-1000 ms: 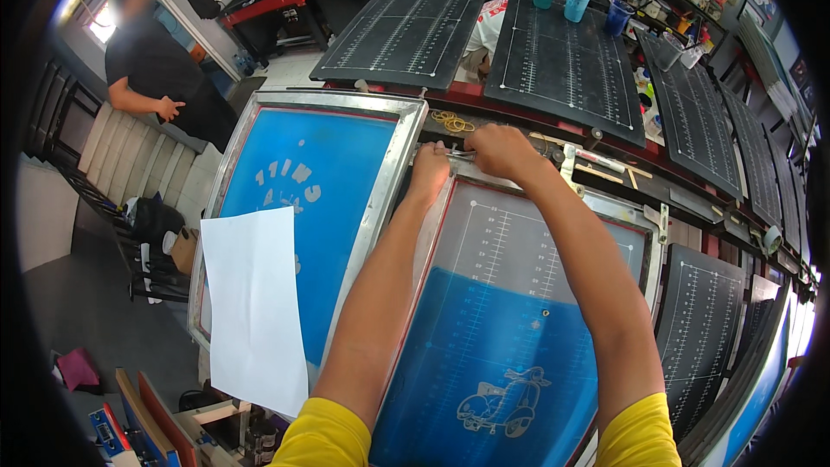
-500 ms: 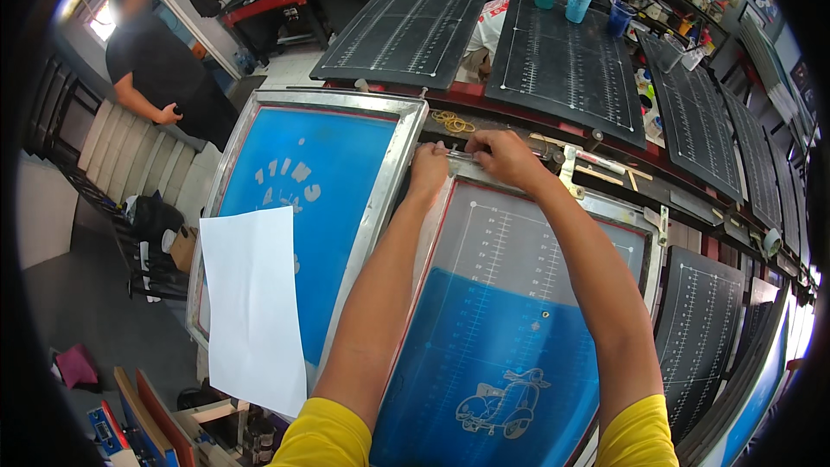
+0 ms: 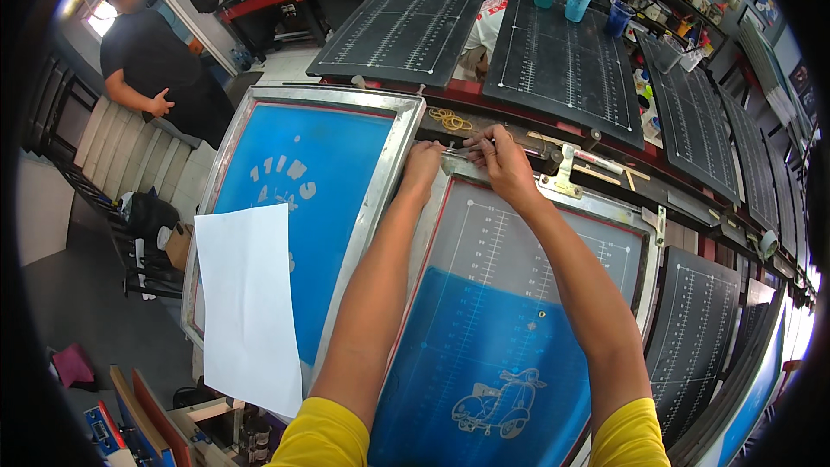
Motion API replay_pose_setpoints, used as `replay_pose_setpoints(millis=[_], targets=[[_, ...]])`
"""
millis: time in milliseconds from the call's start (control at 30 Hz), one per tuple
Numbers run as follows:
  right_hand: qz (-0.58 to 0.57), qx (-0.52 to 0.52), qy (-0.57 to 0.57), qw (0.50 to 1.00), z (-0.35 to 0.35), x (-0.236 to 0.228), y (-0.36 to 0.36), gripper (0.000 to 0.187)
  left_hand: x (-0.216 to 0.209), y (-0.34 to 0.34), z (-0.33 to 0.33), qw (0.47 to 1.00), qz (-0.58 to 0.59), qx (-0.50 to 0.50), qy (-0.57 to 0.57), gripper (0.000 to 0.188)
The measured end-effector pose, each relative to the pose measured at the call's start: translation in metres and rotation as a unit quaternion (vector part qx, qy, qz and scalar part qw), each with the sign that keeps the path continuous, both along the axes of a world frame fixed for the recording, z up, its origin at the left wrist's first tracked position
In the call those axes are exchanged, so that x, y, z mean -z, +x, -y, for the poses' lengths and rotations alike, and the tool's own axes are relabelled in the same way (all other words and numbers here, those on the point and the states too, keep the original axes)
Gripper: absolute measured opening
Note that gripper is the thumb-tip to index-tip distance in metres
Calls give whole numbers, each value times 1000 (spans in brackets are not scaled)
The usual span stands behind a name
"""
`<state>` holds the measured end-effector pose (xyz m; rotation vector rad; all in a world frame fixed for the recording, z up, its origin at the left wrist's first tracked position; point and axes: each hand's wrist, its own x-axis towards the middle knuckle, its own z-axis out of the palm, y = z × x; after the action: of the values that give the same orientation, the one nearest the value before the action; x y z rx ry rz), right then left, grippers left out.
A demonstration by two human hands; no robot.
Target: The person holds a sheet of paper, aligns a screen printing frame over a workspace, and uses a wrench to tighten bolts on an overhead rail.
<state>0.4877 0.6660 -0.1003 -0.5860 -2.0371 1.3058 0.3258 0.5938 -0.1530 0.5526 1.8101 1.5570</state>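
Note:
My left hand (image 3: 421, 169) is closed at the far left corner of the nearer screen-printing frame (image 3: 635, 329), its fingertips over small metal hardware. What it grips there is hidden. Just to the right, my right hand (image 3: 503, 163) is bent over the frame's far edge with thumb and fingers pinched together; a small dark thing between them is too small to name. The frame holds a mesh with a blue lower part and a scooter design (image 3: 500, 404). A metal hinge clamp (image 3: 564, 175) sits right of my right hand.
A second metal-framed blue screen (image 3: 333, 207) stands left, with a white paper sheet (image 3: 246, 311) over it. Black gridded platens (image 3: 562, 65) lie beyond, with cups of ink (image 3: 577, 4) on one. Yellow rubber bands (image 3: 451, 119) lie near my hands. A person (image 3: 160, 60) stands far left.
My right hand has turned more upright, fingers still pinched near the frame corner. My left hand stays almost in place. The person at far left has shifted an arm.

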Motion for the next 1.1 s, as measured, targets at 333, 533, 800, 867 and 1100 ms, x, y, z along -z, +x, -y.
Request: replay_pose_setpoints(millis=[333, 533, 800, 867, 1100], targets=[[144, 1, 182, 973, -11, -6, -7, 20, -1, -3, 10, 995, 34, 88, 27, 34], [110, 10, 190, 975, -5, -11, -13, 21, -9, 0, 10, 989, 74, 123, 43, 43], [55, 68, 125, 988, -8, -31, -11, 13, 3, -7, 13, 994, -72, 66, 47, 25], [23, 100, 55, 993, -7, -40, 11, 17, -5, 5, 10, 986, -157, 56, 22, 27], [-128, 186, 10, 974, 18, -77, 118, 18, -7, 6, 10, 937, -348, -38, 3, 35]])
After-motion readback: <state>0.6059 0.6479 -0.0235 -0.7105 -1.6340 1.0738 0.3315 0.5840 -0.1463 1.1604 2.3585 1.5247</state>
